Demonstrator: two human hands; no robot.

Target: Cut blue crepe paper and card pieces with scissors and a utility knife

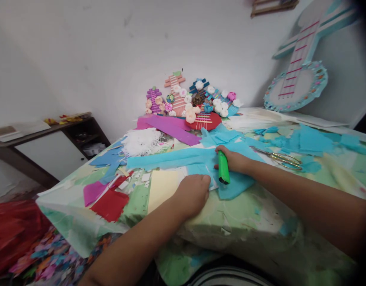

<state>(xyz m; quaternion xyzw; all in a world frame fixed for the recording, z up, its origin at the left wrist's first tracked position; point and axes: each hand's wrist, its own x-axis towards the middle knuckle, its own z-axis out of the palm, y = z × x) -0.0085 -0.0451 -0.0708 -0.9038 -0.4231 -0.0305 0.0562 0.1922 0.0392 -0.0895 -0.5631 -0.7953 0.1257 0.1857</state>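
My right hand (233, 160) is closed around a bright green stapler (223, 169), its black end pointing down toward me. Under it spreads light blue crepe paper (236, 190), with a long folded strip (159, 157) running off to the left. My left hand (194, 193) is curled into a fist at the paper's near edge; its fingertips are hidden, so what it grips does not show. Beside that hand lies a cream sheet (161, 186). Gold-handled scissors (279, 157) rest on the table beyond my right forearm.
Blue scraps (314, 139) lie at the right, red paper (111, 204) and white shreds (142, 141) at the left. Small decorated paper guitars (178, 97) lean on the wall behind purple paper (177, 129). A large guitar cutout (296, 85) stands back right. A cabinet (51, 153) is left.
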